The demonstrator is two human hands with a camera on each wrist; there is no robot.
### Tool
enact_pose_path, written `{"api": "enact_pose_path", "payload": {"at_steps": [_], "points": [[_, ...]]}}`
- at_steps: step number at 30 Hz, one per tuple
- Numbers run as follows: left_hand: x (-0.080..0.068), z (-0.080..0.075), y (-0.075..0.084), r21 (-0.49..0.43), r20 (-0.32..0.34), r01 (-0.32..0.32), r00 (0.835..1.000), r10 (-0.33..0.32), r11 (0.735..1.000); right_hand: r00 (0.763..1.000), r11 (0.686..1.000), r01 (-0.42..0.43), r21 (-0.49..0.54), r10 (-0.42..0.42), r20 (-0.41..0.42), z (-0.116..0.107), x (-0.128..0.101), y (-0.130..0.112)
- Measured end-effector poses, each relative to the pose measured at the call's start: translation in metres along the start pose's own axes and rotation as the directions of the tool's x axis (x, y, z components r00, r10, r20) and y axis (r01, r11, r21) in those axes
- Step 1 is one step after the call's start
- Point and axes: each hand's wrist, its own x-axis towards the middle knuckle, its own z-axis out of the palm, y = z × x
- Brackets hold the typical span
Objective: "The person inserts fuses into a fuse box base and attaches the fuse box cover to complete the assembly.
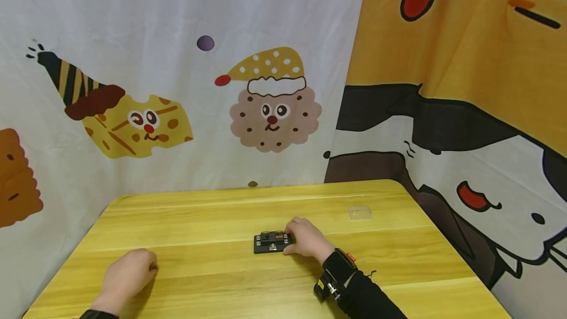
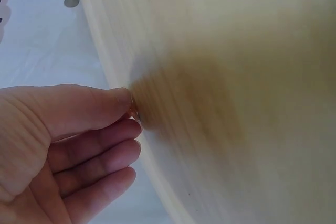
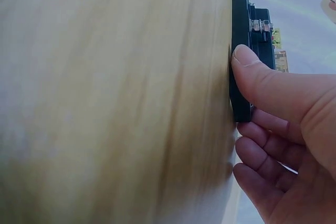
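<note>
Right fingers: the thumb (image 3: 252, 69) presses on the near edge of the black terminal block (image 3: 240, 35); the other fingers curl beside its right end, so the grip is closed around that end.
Right hand: the right hand (image 1: 307, 239) rests on the table and covers the right part of the block; a black sleeve and a wrist strap follow behind it.
Terminal block: the block (image 1: 270, 242) lies flat near the middle of the wooden table (image 1: 212, 220), with small metal screws and yellow parts on top.
Left fingers: the fingers (image 2: 100, 156) are curled loosely together, thumb against the table surface, and they hold nothing.
Left hand: the left hand (image 1: 130, 272) rests on the table at the near left, well apart from the block.
Clear piece: a small transparent plastic cover (image 1: 360, 212) lies on the table behind and right of the right hand.
Around: cartoon-printed curtains (image 1: 177, 87) hang behind the table.
</note>
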Motion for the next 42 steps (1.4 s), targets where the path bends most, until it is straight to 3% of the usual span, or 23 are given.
{"api": "enact_pose_path", "payload": {"at_steps": [11,29,42], "points": [[0.0014,0.0025,0.0031,0.029,-0.029,-0.009,1.0,0.01,1.0,1.0,1.0,0.002,0.008,-0.002,0.008,-0.0024,-0.0023,-0.0016],[0.0005,-0.003,0.0042,0.003,0.024,0.02,0.999,-0.02,1.0,1.0,1.0,-0.015,0.024,0.015,0.005,-0.0018,-0.0017,-0.001],[-0.0017,-0.0044,-0.0006,-0.014,-0.003,0.015,1.0,-0.015,1.0,1.0,1.0,-0.015,0.023,0.015,-0.001,-0.0028,-0.0021,-0.0025]]}}
